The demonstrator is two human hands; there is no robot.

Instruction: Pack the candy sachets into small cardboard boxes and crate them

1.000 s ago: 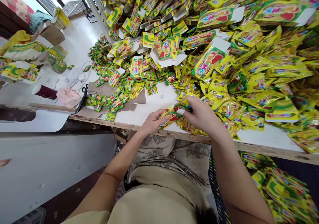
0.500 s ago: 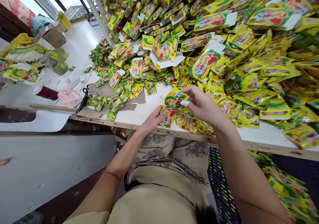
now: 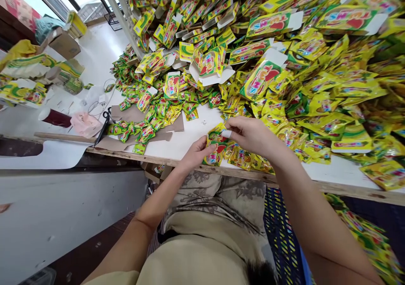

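Observation:
Near the table's front edge, my left hand is closed on the lower left side of a yellow-and-green packet printed with red fruit and colourful letters. My right hand, its thumb wrapped in a white covering, pinches the packet's upper right part. Just right of it, small yellow packets lie on the table edge. Whether the held piece is one packet or two joined ones cannot be made out.
Yellow packets and flat printed boxes are heaped across the back and right. Small green packets lie on brown cardboard at left, beside black scissors, a pink bag and a dark red cylinder.
My right hand has moved slightly left and down, its fingers now closer to my left hand on the packet. The packet's upper part is more covered by the fingers.

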